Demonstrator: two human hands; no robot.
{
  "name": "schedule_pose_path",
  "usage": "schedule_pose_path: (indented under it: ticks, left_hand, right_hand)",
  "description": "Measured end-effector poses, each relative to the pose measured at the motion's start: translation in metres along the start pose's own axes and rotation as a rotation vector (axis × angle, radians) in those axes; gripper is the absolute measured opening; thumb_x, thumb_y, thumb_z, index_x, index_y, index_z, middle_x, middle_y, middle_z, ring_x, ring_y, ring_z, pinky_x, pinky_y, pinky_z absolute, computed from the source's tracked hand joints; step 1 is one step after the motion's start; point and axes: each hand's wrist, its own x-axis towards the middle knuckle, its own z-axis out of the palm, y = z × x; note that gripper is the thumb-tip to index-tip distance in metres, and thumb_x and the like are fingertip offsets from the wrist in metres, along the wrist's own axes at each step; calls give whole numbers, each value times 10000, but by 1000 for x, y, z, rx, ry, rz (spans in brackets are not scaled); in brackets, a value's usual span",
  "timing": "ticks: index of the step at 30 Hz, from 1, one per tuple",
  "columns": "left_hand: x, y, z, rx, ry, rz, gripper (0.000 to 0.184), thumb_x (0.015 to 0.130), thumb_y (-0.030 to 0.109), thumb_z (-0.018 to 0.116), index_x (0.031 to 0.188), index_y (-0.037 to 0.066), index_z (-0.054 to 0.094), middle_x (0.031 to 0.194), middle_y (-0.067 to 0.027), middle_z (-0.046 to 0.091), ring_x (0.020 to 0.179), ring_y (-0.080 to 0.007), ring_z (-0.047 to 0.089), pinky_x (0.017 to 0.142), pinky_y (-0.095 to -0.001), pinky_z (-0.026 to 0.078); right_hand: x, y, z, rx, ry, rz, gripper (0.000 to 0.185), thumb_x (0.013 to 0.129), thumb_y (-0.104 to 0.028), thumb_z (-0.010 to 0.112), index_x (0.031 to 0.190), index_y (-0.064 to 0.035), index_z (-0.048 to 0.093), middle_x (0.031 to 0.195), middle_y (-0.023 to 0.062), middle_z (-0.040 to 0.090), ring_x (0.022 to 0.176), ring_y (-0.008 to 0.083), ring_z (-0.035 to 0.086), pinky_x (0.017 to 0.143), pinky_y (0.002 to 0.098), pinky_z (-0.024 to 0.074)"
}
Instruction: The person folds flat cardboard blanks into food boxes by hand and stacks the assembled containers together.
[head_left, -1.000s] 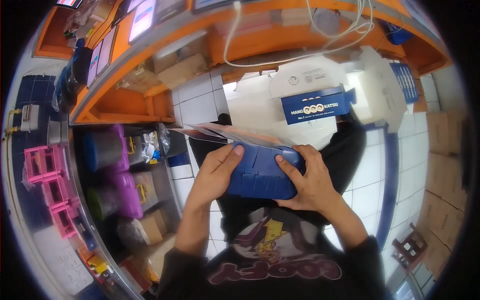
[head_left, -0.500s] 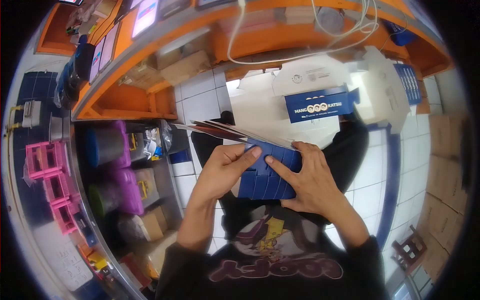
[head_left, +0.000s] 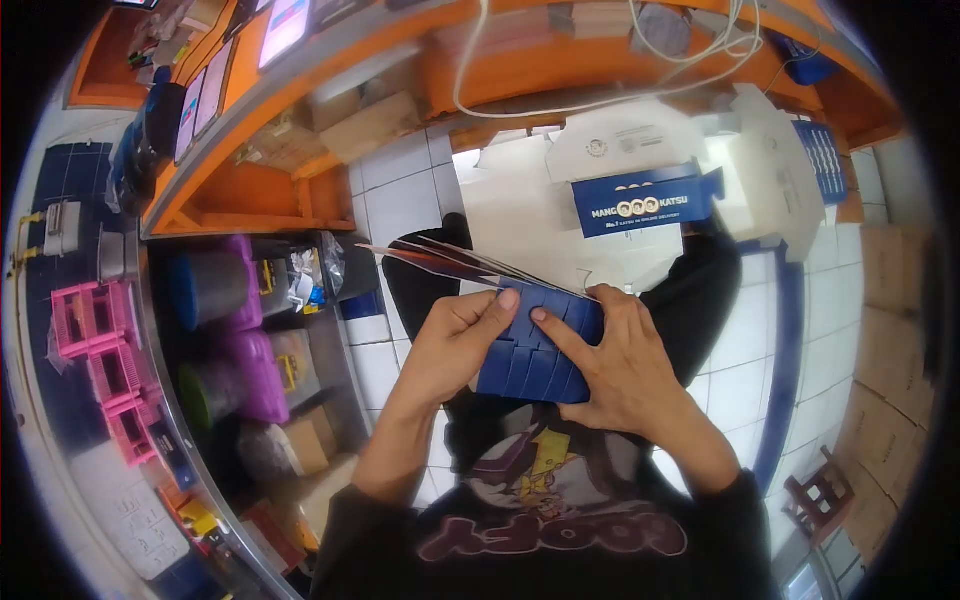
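Observation:
A fanned stack of blue cardboard box blanks (head_left: 533, 372) is between my hands, close to my chest. Their blue flaps overlap in rows, and pale edges stick out toward the upper left. My left hand (head_left: 462, 340) grips the left side, its thumb pressed on the top flaps. On the right side, my right hand (head_left: 632, 365) is wrapped round the stack, with the index finger laid across the flaps and the thumb near the lower edge. Just beyond lies a printed blue carton piece (head_left: 640, 212) reading "KATSU", on large white flattened cardboard (head_left: 515, 205).
An orange shelf unit (head_left: 290, 205) with phones (head_left: 285, 35) on top curves across the front. White cables (head_left: 570, 112) hang from it. To the left, a rack holds purple bins (head_left: 262, 375). Brown cartons (head_left: 880, 345) are stacked at right, near a small brown stool (head_left: 820, 497).
The stack's far-left ends have dipped and spread slightly. My left thumb has shifted a little; both hands keep their hold. The view has shifted slightly.

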Motion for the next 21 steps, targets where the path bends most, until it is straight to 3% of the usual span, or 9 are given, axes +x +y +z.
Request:
schedule_pose_path:
  ticks: [2, 4, 7, 10, 21]
  left_hand:
    - [1, -1, 2, 9, -3, -21, 373, 1060, 301, 599, 1035, -42, 742, 809, -41, 722, 691, -59, 632, 635, -222, 521]
    - [3, -5, 7, 258, 61, 195, 408, 1080, 330, 552, 988, -30, 721, 761, -40, 698, 676, -71, 594, 635, -254, 503]
    - [-3, 14, 7, 441, 88, 110, 397, 1073, 312, 562, 918, -32, 685, 708, -83, 662, 653, -100, 565, 626, -296, 483]
    - [-4, 17, 5, 561, 86, 150, 395, 1061, 296, 578, 865, -35, 667, 657, -128, 613, 609, -123, 543, 595, -320, 463]
    - [-2, 27, 8, 626, 80, 189, 415, 1045, 302, 600, 812, -40, 635, 610, -169, 557, 551, -161, 490, 559, -341, 442]
  right_hand:
    - [4, -4, 2, -6, 17, -13, 1042, 570, -381, 917, 1512, -286, 483, 1324, 278, 430, 1258, 438, 448, 1024, 530, 415]
    - [5, -5, 3, -14, 31, -32, 1049, 573, -393, 918, 1518, -281, 477, 1322, 280, 431, 1257, 441, 449, 1019, 535, 416]
    - [4, -4, 6, 4, 4, -46, 1055, 580, -415, 918, 1524, -268, 472, 1318, 283, 435, 1248, 442, 457, 1003, 541, 423]
    - [1, -2, 7, 23, 9, -69, 1056, 587, -437, 911, 1530, -261, 467, 1311, 282, 443, 1236, 440, 465, 990, 541, 431]
    - [-2, -1, 10, 72, 80, -71, 996, 627, -513, 863, 1519, -267, 494, 1288, 270, 463, 1220, 433, 486, 979, 536, 444]
